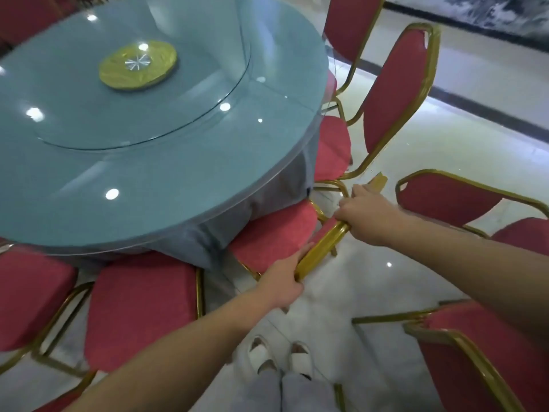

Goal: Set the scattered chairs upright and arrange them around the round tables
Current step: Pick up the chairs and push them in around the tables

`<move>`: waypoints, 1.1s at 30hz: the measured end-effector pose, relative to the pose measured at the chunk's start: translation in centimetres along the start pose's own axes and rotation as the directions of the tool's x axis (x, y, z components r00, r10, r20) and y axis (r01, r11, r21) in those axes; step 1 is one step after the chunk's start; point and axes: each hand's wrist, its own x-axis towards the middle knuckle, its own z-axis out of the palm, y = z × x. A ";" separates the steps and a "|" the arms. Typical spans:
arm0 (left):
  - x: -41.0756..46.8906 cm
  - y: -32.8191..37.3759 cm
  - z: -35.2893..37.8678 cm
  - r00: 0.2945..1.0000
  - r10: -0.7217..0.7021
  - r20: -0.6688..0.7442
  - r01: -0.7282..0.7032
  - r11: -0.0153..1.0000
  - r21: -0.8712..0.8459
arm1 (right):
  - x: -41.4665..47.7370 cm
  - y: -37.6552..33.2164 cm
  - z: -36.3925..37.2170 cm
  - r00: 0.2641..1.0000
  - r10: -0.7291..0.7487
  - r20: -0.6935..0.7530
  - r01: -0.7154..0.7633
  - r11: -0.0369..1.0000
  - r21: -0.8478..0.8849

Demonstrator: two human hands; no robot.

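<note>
Chair of gold tubing, red fabric

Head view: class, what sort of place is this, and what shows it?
Probably a restaurant banquet hall: a large round table with a glass turntable, many matching red chairs with gold frames ringing it, and a glossy floor.

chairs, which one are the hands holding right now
The chair straight ahead of the person, seat tucked under the round table: the left hand and right hand both grip its gold back rail. No other is touched.
</note>
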 end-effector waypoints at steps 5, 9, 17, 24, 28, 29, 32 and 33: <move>-4.2 1.4 4.3 0.992 0.049 0.119 -0.048 0.999 -0.015 | -6.4 -1.1 1.0 0.996 -0.082 0.045 0.082 0.997 0.000; -7.2 1.9 8.3 0.982 0.064 0.177 -0.064 0.998 -0.006 | -11.1 -1.6 1.7 0.989 -0.112 0.096 0.112 0.994 0.010; -7.1 1.9 8.1 0.975 0.086 0.205 -0.092 0.996 0.021 | -13.1 -2.4 2.8 0.995 0.042 0.088 -0.048 0.996 0.069; -10.5 1.3 4.8 0.952 0.097 0.289 -0.075 0.993 -0.087 | -14.3 -8.6 -0.7 0.972 0.160 0.173 -0.206 0.934 0.291; -16.8 -2.8 -0.9 0.971 0.060 0.230 -0.077 0.995 0.065 | -13.9 -20.3 -4.2 0.995 0.096 0.018 -0.085 0.765 0.638; -19.0 -4.5 -2.6 0.977 0.022 0.213 -0.045 0.993 0.106 | -13.6 -23.7 -4.6 0.997 0.072 -0.001 -0.052 0.727 0.684; -27.0 -10.6 -7.9 0.981 -0.068 0.180 0.041 0.988 0.147 | -12.7 -33.9 -5.1 1.000 -0.015 0.013 -0.001 0.626 0.780; -30.2 -12.8 -9.7 0.981 -0.102 0.166 0.076 0.984 0.159 | -12.4 -37.3 -5.1 0.999 -0.050 0.019 0.014 0.594 0.804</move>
